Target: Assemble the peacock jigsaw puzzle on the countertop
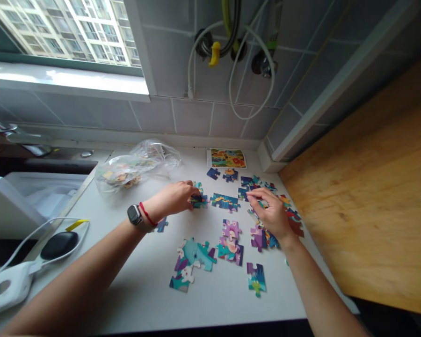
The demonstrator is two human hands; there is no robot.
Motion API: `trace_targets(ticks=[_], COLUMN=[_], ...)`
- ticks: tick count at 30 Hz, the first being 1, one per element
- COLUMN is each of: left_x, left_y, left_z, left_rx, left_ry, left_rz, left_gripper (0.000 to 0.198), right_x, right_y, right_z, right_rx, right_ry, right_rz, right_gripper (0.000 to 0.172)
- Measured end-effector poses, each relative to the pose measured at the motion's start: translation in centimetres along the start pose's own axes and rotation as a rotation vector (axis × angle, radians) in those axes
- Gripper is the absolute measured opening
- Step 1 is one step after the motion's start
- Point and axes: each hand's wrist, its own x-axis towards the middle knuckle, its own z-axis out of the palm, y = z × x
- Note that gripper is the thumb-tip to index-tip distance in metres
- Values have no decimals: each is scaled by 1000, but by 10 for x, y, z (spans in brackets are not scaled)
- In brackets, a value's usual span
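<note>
My left hand (177,200) curls its fingers over a puzzle piece (198,201), beside a joined blue strip of puzzle (225,202). Thumb and fingertips of my right hand (271,213) are drawn together at a heap of loose puzzle pieces (263,182); whether a piece is between them is hidden. Nearer me lies a joined section with a teal animal (196,252), and right of it a pink and purple section (230,241). A purple and blue pair (256,278) sits near the front edge. One blue piece (162,224) shows partly behind my left wrist.
A picture card (227,158) lies by the back wall. Left of it is a clear plastic bag (136,168) with pieces inside. A white power strip (12,288), a black round object (59,245) and cables occupy the left, beside the sink (56,166). A wooden panel (368,187) bounds the right.
</note>
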Motion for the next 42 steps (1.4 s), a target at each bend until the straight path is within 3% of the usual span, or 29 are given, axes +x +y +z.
trace_targets(ticks=[5,12,15,18,20,23,25,28,32,36,39,42], left_x=[-16,-35,-39,-40,-39,-36,-35,-35,-29,-10,6,15], left_y=[11,35,49,61,68,75,76,75,72,65,55,48], left_z=[-16,-29,-23,-12,-6,0,1,0,3,17,30,42], left_rx=[9,-24,-14,9,25,78,108,57,-49,-55,-54,-62], left_ry=[20,29,-46,-158,-201,-174,-147,-182,-196,33,217,246], left_rz=[9,159,185,189,193,189,177,213,312,294,319,356], left_gripper=[50,52,51,53,50,34,27,29,26,24,38,41], right_x=[0,0,0,-1,-3,-6,-8,-9,-8,-8,-9,-11], right_y=[0,3,-4,-14,-21,-27,-29,-29,-29,-28,-25,-22], right_z=[2,0,-2,-7,-9,-8,-5,-2,-1,1,5,7], right_rx=[2,4,26,59,40,-75,-148,-188,-187,-175,-154,-147], right_ry=[59,128,-45,-404,-610,-755,-790,-797,-769,-732,-661,-589], right_rz=[30,105,129,126,125,124,117,111,118,128,112,102], right_gripper=[13,16,17,19,32,50,47,33,28,26,27,26])
